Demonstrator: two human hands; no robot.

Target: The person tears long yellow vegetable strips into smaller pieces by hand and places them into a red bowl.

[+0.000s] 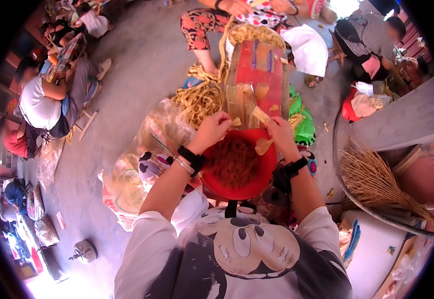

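Note:
My right hand [280, 134] pinches a flat pale yellow strip [260, 114] above the right rim of a red basin [271, 172]. The strip's lower end [263, 146] shows below the fingers and looks folded or wider. My left hand [213, 130] is closed in a pinch over the basin's left rim. A small yellow piece [236, 121] is next to its fingertips; whether they hold it, I cannot tell. Brownish-red pieces [233, 162] fill the basin, which sits in front of my body.
Beyond the basin stands a red board [244, 65] with flat pieces on it. Left of it lie coiled yellow strips [199, 102] and a clear plastic bag [157, 129]. A green bag [302, 119] lies right. A twig broom [376, 174] rests farther right. Other people sit around.

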